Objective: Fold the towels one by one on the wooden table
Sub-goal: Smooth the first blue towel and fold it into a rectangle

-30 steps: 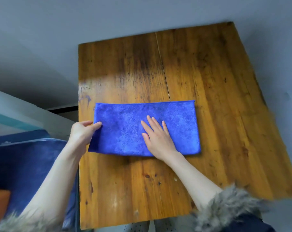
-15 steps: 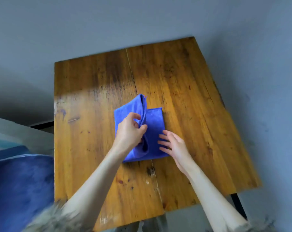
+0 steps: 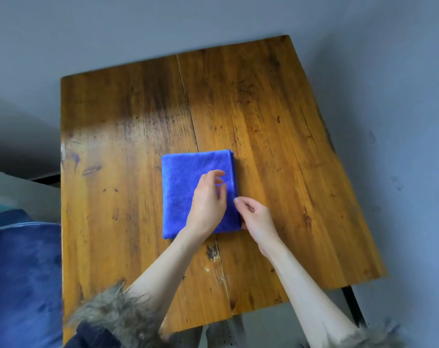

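Folded over since half a second ago: bright blue microfibre towel [image 3: 188, 192] now lying flat as a near-square packet at the centre of the worn orange-brown wooden desk [image 3: 276, 116], no longer lifted in a hump. Stitched edges stacked along its right side. Left hand [image 3: 208, 202] above the packet's right half, fingers [image 3: 219, 173] loosely curled and holding nothing (whether touching the cloth, cannot tell). Right hand [image 3: 257, 217] just beside the lower right corner of the towel, fingers [image 3: 238, 200] relaxed and slightly bent, index tip at the stitched edge, thumb against the corner, no clear pinch visible. Both forearms bare, entering from the bottom of the frame, with grey-brown fur cuffs [image 3: 112, 312] at lower left and lower right. Dark blue plush fabric [image 3: 22, 280] at far left, beside the desk. Grey floor around.
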Demonstrator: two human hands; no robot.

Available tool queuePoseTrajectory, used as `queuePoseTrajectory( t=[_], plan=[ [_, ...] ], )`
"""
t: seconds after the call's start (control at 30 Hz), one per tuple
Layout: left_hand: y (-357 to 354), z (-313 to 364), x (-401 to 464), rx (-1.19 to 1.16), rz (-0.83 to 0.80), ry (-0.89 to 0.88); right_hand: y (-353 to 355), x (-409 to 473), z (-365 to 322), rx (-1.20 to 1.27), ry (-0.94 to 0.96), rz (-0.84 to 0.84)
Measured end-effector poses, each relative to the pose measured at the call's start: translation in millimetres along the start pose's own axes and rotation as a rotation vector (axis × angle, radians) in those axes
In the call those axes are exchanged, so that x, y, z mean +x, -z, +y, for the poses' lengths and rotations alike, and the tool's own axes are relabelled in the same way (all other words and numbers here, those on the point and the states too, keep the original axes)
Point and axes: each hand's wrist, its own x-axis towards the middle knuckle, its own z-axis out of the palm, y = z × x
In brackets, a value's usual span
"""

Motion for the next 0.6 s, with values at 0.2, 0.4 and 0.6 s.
queuePoseTrajectory(
  t=[0.2, 0.4, 0.6],
  plan=[
    [23.4, -64.6, -19.7, 0.487, 0.15, -0.262, -7.6, 10.8, -10.0, -0.326, 0.075, 0.175],
    [13.0, -99.6, -30.1, 0.793, -0.105, -0.202, -23.7, 3.9, 5.4, -0.596, 0.6, 0.37],
    [10.9, -100.6, -31.4, 0.806, -0.085, -0.229, -38.8, 36.0, 13.3, -1.204, 0.814, 0.215]
  ],
)
